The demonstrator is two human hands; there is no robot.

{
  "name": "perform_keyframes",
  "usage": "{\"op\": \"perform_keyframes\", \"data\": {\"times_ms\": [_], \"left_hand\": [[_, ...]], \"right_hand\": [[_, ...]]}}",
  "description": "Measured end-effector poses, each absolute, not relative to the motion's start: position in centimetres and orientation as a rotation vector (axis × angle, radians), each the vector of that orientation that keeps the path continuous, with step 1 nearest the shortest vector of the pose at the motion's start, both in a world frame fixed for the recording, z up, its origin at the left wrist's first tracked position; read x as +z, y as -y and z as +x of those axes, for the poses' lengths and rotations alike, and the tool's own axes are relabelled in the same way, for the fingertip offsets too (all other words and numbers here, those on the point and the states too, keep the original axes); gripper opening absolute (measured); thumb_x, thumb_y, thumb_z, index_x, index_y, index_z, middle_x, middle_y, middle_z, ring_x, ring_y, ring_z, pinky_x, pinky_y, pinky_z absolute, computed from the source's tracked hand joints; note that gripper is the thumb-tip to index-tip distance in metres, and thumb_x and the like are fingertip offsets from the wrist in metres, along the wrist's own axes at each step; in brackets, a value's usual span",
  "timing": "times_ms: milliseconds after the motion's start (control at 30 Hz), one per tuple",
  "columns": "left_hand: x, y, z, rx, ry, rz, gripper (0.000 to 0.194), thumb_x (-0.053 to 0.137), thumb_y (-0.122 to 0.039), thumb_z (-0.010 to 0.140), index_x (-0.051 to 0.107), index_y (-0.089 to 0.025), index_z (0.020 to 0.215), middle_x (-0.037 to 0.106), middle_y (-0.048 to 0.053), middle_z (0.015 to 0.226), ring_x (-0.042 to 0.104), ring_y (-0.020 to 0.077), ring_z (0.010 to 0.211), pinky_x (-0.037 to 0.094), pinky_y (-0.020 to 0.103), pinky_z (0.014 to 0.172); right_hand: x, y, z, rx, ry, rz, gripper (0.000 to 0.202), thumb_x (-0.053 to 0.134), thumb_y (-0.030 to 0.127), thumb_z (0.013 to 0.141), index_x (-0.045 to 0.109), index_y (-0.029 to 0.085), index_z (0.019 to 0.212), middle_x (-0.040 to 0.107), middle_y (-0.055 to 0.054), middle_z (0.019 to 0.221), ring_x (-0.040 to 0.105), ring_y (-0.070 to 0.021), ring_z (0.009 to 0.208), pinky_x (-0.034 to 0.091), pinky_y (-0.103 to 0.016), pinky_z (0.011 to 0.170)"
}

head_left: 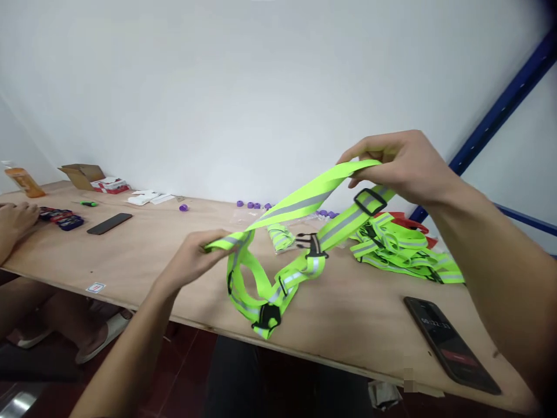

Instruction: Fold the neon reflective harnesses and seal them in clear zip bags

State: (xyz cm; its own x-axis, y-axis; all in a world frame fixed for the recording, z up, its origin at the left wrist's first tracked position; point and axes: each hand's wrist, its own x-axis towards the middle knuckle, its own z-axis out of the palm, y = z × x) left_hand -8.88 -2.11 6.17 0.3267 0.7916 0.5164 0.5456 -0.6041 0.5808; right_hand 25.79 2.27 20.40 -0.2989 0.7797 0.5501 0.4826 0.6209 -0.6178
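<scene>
both hands are pinching one strap (300, 203) above the counter (143, 255): left hand (194, 255) gripping the low end, right hand (404, 165) the high end. keeping it taut and untwisted seems best.

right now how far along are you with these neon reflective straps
Looks mid-way. A heap of straps lies at the right of the table, though whether those are finished or waiting I can't tell. In hand is one reflective strap harness: the left hand pinches one end, the right hand lifts the other, its buckles hanging loose. A small folded bundle sits behind it.
</scene>
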Motion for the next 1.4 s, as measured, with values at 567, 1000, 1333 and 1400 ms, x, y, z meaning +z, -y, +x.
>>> {"op": "perform_keyframes", "data": {"times_ms": [567, 1000, 1333, 1400], "left_hand": [[10.9, -6.8, -2.5, 1.453, -1.164, 1.558, 0.031, 0.076, -0.036, 0.074, 0.061, -0.019, 0.095, 0.063, 0.000, 0.067, 0.059, 0.0144, 0.054, 0.048, 0.025, 0.049], [12.5, -7.1, 1.3, 1.017, -0.693, 1.357, 0.040, 0.058, -0.046, 0.088, 0.059, -0.018, 0.116, 0.074, 0.012, 0.102, 0.074, 0.0300, 0.087, 0.059, 0.046, 0.081], [13.8, -9.6, 3.3, 0.585, -0.856, 1.524, 0.044, 0.058, -0.056, 0.084, 0.067, -0.020, 0.108, 0.074, 0.013, 0.082, 0.064, 0.0224, 0.054, 0.054, 0.035, 0.050], [12.5, -10.2, 3.2, 0.436, -0.881, 1.504, 0.052, 0.056, -0.064, 0.082, 0.069, -0.020, 0.108, 0.074, 0.017, 0.089, 0.066, 0.0259, 0.056, 0.056, 0.039, 0.053]], "right_hand": [[16.9, 0.3, 32.4, 1.195, 1.991, -1.264, 0.052, 0.079, 0.060, 0.067, 0.045, 0.021, 0.063, 0.037, 0.007, 0.048, 0.033, -0.0061, 0.042, 0.021, -0.023, 0.042], [12.6, -0.2, 34.6, 1.041, 2.212, -1.483, 0.045, 0.066, 0.060, 0.080, 0.051, 0.019, 0.068, 0.047, 0.003, 0.064, 0.042, -0.0104, 0.056, 0.031, -0.025, 0.053], [10.9, 0.4, 34.3, 0.601, 2.267, -1.621, 0.050, 0.067, 0.043, 0.075, 0.064, 0.021, 0.119, 0.051, 0.001, 0.075, 0.049, -0.0157, 0.064, 0.035, -0.026, 0.058], [10.5, 1.0, 33.7, 0.501, 2.328, -1.643, 0.067, 0.070, 0.037, 0.069, 0.059, 0.025, 0.134, 0.057, -0.002, 0.085, 0.054, -0.0193, 0.073, 0.039, -0.027, 0.063]]}}
